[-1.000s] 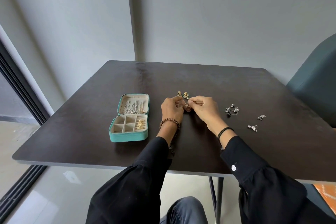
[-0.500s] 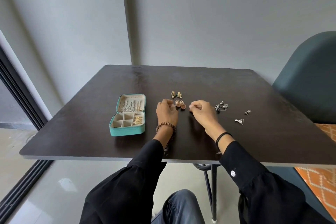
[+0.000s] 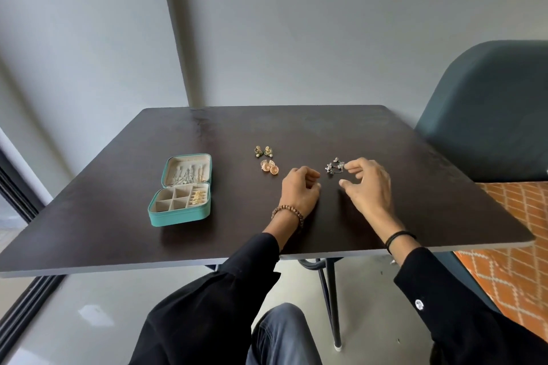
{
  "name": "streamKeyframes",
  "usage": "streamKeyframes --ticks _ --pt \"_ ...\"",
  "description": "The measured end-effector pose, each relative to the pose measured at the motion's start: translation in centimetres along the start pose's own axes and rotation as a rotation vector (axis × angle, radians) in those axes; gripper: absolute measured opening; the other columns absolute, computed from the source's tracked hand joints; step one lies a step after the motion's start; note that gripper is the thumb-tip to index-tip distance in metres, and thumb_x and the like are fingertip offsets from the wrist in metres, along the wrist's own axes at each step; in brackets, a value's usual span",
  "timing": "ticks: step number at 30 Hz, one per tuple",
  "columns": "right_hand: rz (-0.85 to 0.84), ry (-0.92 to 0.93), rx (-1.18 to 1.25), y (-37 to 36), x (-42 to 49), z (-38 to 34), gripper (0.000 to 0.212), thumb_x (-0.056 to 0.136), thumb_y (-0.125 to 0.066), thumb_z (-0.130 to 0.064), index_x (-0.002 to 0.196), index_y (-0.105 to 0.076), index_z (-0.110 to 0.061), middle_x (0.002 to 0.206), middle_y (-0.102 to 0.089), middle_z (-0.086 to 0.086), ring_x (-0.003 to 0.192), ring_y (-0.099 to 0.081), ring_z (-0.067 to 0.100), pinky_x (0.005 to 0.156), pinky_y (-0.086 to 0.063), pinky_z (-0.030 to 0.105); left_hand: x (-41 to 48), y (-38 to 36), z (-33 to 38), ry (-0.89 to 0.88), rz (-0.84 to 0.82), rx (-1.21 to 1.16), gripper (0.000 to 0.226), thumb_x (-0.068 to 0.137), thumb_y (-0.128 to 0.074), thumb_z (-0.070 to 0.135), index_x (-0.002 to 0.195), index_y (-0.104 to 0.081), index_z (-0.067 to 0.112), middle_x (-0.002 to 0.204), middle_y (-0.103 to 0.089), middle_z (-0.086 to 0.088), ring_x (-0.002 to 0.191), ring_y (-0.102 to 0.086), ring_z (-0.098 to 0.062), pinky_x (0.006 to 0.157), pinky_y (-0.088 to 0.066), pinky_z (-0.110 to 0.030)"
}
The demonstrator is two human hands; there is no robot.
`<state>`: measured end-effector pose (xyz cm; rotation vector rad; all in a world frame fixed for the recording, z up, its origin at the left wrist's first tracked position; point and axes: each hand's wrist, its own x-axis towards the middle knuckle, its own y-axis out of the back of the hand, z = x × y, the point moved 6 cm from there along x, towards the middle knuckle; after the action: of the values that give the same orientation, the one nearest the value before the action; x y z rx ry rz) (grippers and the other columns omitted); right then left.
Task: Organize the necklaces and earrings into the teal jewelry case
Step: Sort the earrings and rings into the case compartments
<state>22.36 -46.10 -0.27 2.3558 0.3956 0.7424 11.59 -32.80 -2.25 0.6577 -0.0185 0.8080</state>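
the teal jewelry case (image 3: 178, 216) lies open on the left part of the dark table (image 3: 296, 124), its lid laid back. thin silver necklaces (image 3: 188, 175) sit in the lid, and gold earrings (image 3: 198, 197) fill the right-hand compartment of the divided tray. right of the case, out on the table, lie a gold-and-green earring pair (image 3: 263, 151) and, just nearer, a round rose-gold pair (image 3: 269, 169). the left hand (image 3: 299, 191), a beaded bracelet (image 3: 287, 212) at its wrist, rests on the table near the rose-gold pair with fingers loosely curled and nothing seen in them. the right hand (image 3: 369, 187), with a black band (image 3: 400, 237) on its wrist, is spread and released. its forefinger tip is at the edge of a cluster of silver earrings (image 3: 334, 167), though contact cannot be told. a teal chair (image 3: 489, 115) stands at the right, over an orange patterned rug (image 3: 516, 216).
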Motion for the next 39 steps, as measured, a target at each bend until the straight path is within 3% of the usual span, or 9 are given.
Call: streamKeyframes --ticks 4,7,10,12,17,22,28,35,39 --pt "-0.017 -0.099 -0.024 1.4 -0.2 2.7 0.047 0.072 -0.09 -0.028 0.111 -0.067 -0.014 0.112 -0.053 0.005 0.112 -0.054 0.027 0.098 -0.047 0.038 0.8 -1.6 0.9 -0.044 -0.043 0.041 0.02 0.087 -0.067 0.007 0.107 -0.067 0.008 0.109 -0.061 -0.006 0.085 -0.058 -0.007 0.07 -0.039 -0.001" --pt "-0.065 -0.151 -0.075 1.9 -0.3 4.1 0.045 0.077 -0.085 -0.041 0.111 -0.07 -0.014 0.113 -0.057 0.006 0.105 -0.06 0.021 0.095 -0.049 0.034 1.2 -2.1 1.4 -0.073 -0.062 0.048 0.017 0.086 -0.069 0.005 0.102 -0.068 0.009 0.104 -0.061 -0.003 0.08 -0.057 -0.005 0.067 -0.039 0.003" --pt "-0.054 -0.082 -0.044 2.4 -0.4 4.1 0.019 0.083 -0.082 -0.03 0.092 -0.077 -0.014 0.095 -0.066 0.003 0.073 -0.061 0.005 0.078 -0.049 0.022 1.1 -2.3 1.6 -0.101 -0.077 0.029 0.015 0.085 -0.069 0.003 0.098 -0.07 0.009 0.1 -0.063 -0.003 0.076 -0.057 -0.003 0.068 -0.041 0.002" --pt "-0.038 -0.04 -0.016 2.4 -0.6 3.7 0.01 0.086 -0.08 -0.024 0.086 -0.076 -0.014 0.086 -0.066 0.0 0.066 -0.057 0.001 0.073 -0.052 0.021 1.0 -2.5 1.5 -0.116 -0.085 0.006 0.013 0.085 -0.07 0.005 0.096 -0.072 0.011 0.101 -0.067 -0.004 0.078 -0.061 -0.006 0.071 -0.044 -0.001" --pt "-0.021 -0.038 0.149 1.7 -0.6 4.0 0.007 0.091 -0.073 -0.026 0.089 -0.072 -0.019 0.082 -0.073 -0.006 0.078 -0.069 0.009 0.079 -0.058 0.031 0.7 -2.8 2.0 -0.137 -0.137 -0.011 0.02 0.095 -0.063 0.036 0.108 -0.072 0.023 0.103 -0.073 0.004 0.092 -0.067 -0.01 0.086 -0.052 -0.024" --pt "-0.133 -0.023 0.343 1.3 -0.6 3.6 0.006 0.091 -0.073 -0.013 0.096 -0.075 -0.017 0.087 -0.077 -0.004 0.084 -0.075 0.008 0.085 -0.06 0.03 1.0 -3.4 1.9 -0.097 -0.208 -0.028 0.021 0.091 -0.064 0.051 0.106 -0.073 0.039 0.094 -0.074 0.017 0.092 -0.067 0.0 0.087 -0.055 -0.028" --pt "-0.113 -0.094 0.524 1.6 -0.6 3.6 0.013 0.087 -0.077 -0.005 0.099 -0.072 -0.005 0.092 -0.076 0.007 0.086 -0.076 0.014 0.08 -0.061 0.026 1.5 -3.7 1.9 -0.036 -0.236 -0.042 0.019 0.082 -0.071 0.057 0.097 -0.074 0.046 0.087 -0.073 0.024 0.088 -0.065 0.011 0.085 -0.056 -0.026" --pt "-0.116 -0.114 0.598 1.5 -0.2 4.1 0.014 0.084 -0.082 -0.021 0.095 -0.074 -0.017 0.089 -0.079 0.001 0.09 -0.076 0.018 0.095 -0.057 0.043 1.7 -3.8 1.5 0.009 -0.203 -0.092 0.019 0.081 -0.075 0.053 0.096 -0.076 0.042 0.084 -0.073 0.022 0.085 -0.066 0.009 0.085 -0.056 -0.026" --pt "-0.136 -0.097 0.627 1.5 -0.4 3.7 0.015 0.086 -0.081 -0.021 0.098 -0.074 -0.015 0.089 -0.079 0.002 0.091 -0.076 0.016 0.096 -0.057 0.037 1.9 -4.0 1.0 0.02 -0.193 -0.173 0.012 0.084 -0.074 0.046 0.094 -0.076 0.039 0.076 -0.075 0.018 0.078 -0.07 0.005 0.087 -0.058 -0.034"
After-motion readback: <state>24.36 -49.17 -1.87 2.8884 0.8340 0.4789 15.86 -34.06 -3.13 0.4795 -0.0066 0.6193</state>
